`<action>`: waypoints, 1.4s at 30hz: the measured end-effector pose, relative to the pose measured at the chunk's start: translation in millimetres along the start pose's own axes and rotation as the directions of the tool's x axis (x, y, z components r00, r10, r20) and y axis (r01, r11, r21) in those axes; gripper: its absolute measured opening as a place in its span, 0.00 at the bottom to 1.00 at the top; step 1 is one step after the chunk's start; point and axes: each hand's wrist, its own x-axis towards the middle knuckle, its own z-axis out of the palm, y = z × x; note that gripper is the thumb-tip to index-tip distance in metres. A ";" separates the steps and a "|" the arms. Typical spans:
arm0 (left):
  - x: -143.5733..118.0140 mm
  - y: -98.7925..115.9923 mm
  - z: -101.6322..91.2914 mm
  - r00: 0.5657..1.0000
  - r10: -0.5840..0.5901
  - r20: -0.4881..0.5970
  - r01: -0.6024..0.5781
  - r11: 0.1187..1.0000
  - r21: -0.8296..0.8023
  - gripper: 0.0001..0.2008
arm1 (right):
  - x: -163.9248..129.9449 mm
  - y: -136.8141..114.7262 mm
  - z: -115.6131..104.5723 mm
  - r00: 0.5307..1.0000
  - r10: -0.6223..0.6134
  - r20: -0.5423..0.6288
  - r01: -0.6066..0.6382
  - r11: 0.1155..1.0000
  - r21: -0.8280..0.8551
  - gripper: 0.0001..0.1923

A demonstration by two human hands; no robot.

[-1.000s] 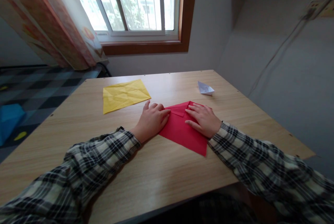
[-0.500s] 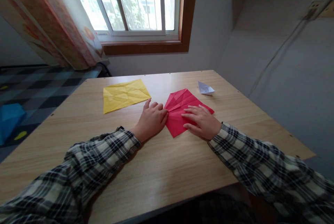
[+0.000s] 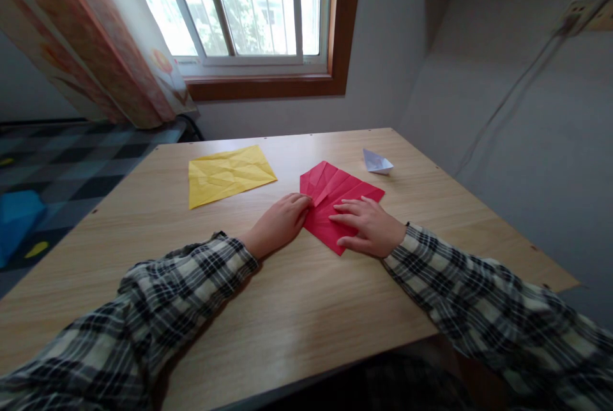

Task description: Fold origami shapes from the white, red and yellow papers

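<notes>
Head view: both hands [image 3: 371, 229] flat on red paper [image 3: 335, 197].

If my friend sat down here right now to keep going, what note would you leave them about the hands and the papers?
Left hand: flat on the table, fingertips pressing the left edge of the red paper. It grips nothing.
Right hand: open, palm down, resting on the near right part of the red paper, holding it flat.
Red paper: lies flat mid-table between both hands, with many crease lines showing.
Yellow paper: creased, lying flat to the left, untouched.
Small white folded paper: far right, apart from the hands.
Done: the red sheet carries creases and is spread out.
Left: it has no finished shape yet; the yellow sheet lies open.
</notes>
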 end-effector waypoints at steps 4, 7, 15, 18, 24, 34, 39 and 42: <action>0.1 -2.0 1.2 1.000 -0.009 -0.013 0.009 1.000 -0.024 0.15 | -1.3 -0.9 0.2 0.994 -0.105 0.036 0.104 0.994 0.034 0.37; 1.0 -4.9 2.6 1.000 -0.008 -0.012 0.008 1.000 -0.018 0.16 | -1.7 -1.0 0.4 0.990 -0.135 0.030 0.134 0.990 0.041 0.39; 1.8 -4.0 0.9 0.999 0.049 -0.012 -0.049 0.999 0.012 0.17 | 1.8 -0.4 -2.6 0.977 -0.181 -0.118 0.191 0.978 0.081 0.16; 1.9 -1.7 -1.5 0.997 0.075 0.013 -0.075 0.997 0.008 0.16 | 1.9 -5.3 -8.8 0.979 -0.153 -0.135 0.164 0.984 0.071 0.12; 1.5 0.5 -3.4 0.985 0.160 0.059 -0.157 0.986 -0.049 0.16 | 1.7 -11.3 -15.4 0.987 -0.079 -0.140 0.080 0.997 0.002 0.15; 2.9 5.7 -10.9 0.970 0.203 0.135 -0.192 0.978 -0.087 0.17 | 2.2 -6.9 -12.3 0.986 0.110 -0.127 -0.120 0.990 -0.073 0.14; 2.0 3.9 -9.0 0.970 0.210 0.126 -0.201 0.976 -0.079 0.16 | 3.6 -3.1 -10.8 0.981 0.134 -0.140 -0.146 0.986 -0.083 0.11; 1.4 2.8 -7.8 0.970 0.216 0.110 -0.207 0.975 -0.082 0.16 | 4.5 -2.1 -10.5 0.977 0.161 -0.140 -0.172 0.982 -0.073 0.09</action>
